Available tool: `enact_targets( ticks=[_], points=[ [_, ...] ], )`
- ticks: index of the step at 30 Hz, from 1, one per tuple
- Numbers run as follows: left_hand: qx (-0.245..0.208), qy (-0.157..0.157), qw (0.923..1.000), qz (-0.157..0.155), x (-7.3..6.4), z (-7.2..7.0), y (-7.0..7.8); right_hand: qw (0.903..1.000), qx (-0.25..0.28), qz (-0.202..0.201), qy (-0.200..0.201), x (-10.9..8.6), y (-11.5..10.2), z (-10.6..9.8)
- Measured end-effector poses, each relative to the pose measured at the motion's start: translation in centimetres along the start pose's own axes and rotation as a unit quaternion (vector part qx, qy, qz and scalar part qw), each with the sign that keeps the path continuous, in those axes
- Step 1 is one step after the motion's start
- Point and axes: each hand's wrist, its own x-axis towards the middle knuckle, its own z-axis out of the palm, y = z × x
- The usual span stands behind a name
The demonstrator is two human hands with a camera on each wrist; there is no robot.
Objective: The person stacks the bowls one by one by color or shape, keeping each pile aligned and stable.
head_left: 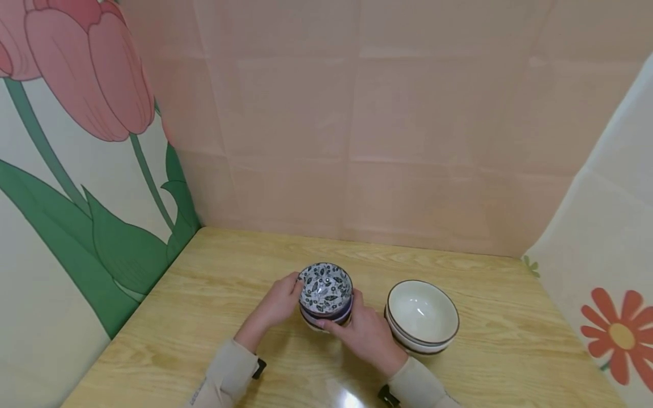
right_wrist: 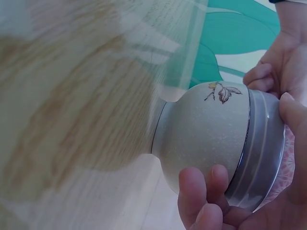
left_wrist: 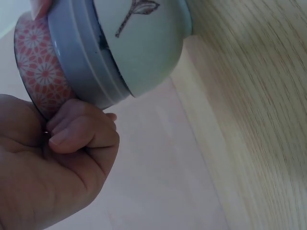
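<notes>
Three nested bowls stand on the wooden table. Uppermost is a bowl [head_left: 325,288] with a dark leaf print inside and a red floral outside. Beneath it sits a grey-purple bowl [left_wrist: 76,45], and at the bottom a pale bowl [right_wrist: 204,129] with a brown leaf motif, its foot on the tabletop. My left hand [head_left: 279,300] pinches the printed bowl's rim at its left side, fingers curled under the rim in the left wrist view. From the right, my right hand [head_left: 368,333] grips the stack, thumb along the grey-purple bowl and fingertips near the pale one.
To the right of my right hand is another stack of cream bowls [head_left: 423,310] with dark rims, close to the wrist. The wooden table [head_left: 245,255] ends at a pink cloth backdrop [head_left: 352,141]. Flower-printed cloths hang at both sides.
</notes>
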Motion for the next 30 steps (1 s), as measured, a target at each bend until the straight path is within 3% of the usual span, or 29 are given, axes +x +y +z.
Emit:
enact_targets(
  ticks=[20,30],
  points=[
    [0.067,0.009,0.9977,-0.009,0.2,0.9,-0.1,1.0,0.003,-0.002,-0.009,-0.1,-0.2,0.0],
    [0.111,-0.029,0.9925,-0.043,0.7,0.5,1.0,0.9991,0.025,-0.014,-0.03,-0.4,0.0,0.4]
  ],
)
